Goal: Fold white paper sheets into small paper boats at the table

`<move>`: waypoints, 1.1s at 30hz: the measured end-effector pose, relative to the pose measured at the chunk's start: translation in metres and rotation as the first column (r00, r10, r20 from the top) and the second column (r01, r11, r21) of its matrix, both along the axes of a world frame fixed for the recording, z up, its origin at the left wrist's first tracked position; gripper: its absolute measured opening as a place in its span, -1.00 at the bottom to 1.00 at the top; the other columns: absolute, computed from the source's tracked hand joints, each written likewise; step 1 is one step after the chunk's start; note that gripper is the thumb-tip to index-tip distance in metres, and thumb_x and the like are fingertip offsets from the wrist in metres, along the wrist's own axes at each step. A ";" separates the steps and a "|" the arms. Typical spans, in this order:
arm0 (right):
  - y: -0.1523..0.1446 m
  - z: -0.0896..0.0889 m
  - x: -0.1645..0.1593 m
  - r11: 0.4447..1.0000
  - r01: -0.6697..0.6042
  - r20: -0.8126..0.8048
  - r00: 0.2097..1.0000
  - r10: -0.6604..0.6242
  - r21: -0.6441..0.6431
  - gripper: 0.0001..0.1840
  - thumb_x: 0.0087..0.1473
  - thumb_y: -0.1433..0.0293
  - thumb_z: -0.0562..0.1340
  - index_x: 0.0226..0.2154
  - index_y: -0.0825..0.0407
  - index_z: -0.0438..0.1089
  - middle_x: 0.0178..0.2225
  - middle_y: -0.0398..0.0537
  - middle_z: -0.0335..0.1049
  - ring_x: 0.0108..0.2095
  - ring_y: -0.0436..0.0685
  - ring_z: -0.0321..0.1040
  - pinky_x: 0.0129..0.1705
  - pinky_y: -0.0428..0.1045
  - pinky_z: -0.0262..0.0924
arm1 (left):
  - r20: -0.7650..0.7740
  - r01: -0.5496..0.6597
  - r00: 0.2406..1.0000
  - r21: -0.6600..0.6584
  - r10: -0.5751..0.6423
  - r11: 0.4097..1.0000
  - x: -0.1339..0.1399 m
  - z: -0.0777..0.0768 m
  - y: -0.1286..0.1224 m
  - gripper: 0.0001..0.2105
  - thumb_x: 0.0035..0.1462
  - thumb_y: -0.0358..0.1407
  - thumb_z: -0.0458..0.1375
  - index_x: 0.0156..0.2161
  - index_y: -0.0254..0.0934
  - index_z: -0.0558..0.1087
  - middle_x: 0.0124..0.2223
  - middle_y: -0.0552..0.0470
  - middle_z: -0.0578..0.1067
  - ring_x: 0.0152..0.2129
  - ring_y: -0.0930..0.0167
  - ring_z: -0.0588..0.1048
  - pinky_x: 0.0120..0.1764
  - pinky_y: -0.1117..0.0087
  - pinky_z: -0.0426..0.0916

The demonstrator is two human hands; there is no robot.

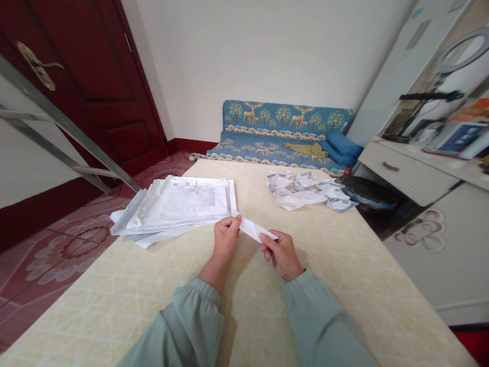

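A narrow folded strip of white paper [252, 229] stretches between my two hands above the table. Its left end is pinched by my left hand [226, 235], fingers closed. At the other end, my right hand [281, 253] grips it between thumb and fingers. Just beyond my left hand lies a thick, uneven stack of white paper sheets [191, 201], some with printing or writing. Several folded white paper pieces [301, 191] lie grouped at the table's far right, apart from my hands.
The table [260, 316] has a pale yellow patterned cover. Behind it stands a blue couch [263, 137] with deer and trees. A metal ladder [72, 137] leans at left by a dark red door [95, 71]. At right are a white cabinet [408, 168] and a dark round stool [367, 191].
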State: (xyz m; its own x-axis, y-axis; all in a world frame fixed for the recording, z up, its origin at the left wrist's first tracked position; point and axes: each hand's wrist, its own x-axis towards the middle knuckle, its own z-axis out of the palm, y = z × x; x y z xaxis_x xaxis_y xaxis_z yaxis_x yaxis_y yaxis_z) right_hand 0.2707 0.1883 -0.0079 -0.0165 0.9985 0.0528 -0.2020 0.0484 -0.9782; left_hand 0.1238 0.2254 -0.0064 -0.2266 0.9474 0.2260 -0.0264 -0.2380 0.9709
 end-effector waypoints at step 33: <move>-0.017 0.013 -0.019 0.863 -0.050 0.610 0.728 -0.313 0.503 -0.85 0.01 0.27 0.22 -0.37 -0.02 0.41 -0.47 -0.15 0.29 -0.50 0.02 0.19 -0.46 -0.09 0.07 | 0.677 0.384 0.690 -0.046 -0.254 0.922 0.005 0.003 0.002 -0.67 -0.09 -0.08 0.27 -0.35 -0.35 0.47 -0.48 0.07 0.48 -0.55 0.54 0.42 -0.44 0.53 0.31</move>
